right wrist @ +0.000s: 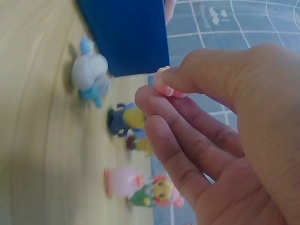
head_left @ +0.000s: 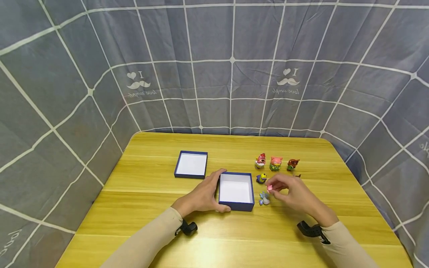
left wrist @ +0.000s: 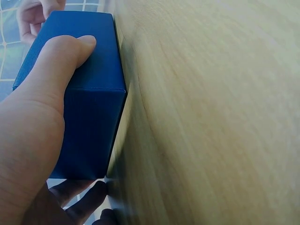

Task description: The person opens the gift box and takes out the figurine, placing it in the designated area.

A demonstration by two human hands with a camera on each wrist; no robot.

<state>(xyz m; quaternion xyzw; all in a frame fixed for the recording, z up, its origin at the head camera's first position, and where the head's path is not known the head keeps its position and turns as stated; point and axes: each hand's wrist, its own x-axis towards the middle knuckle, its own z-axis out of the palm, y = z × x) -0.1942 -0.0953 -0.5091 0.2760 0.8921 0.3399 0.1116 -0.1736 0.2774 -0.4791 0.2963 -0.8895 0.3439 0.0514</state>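
Observation:
My left hand (head_left: 205,193) holds an open blue box (head_left: 237,206) with a white inside by its left side. In the left wrist view the thumb lies along one blue wall (left wrist: 101,61) and the fingers reach round the far side. Right of the box, my right hand (head_left: 291,191) pinches a small pink figurine (head_left: 269,188) between thumb and fingertips, above the table. Beneath it a grey-blue figurine (head_left: 264,198) lies close to the box. A dark figurine with a yellow face (head_left: 261,178) is just behind the held one.
Farther back stand a red-and-pink figurine (head_left: 260,161), a pink pig figurine in green (head_left: 276,163) and a brown figurine (head_left: 292,164). Another brown one (head_left: 298,175) is mostly hidden behind my right hand. The blue-edged lid (head_left: 191,176) lies inside up at the left.

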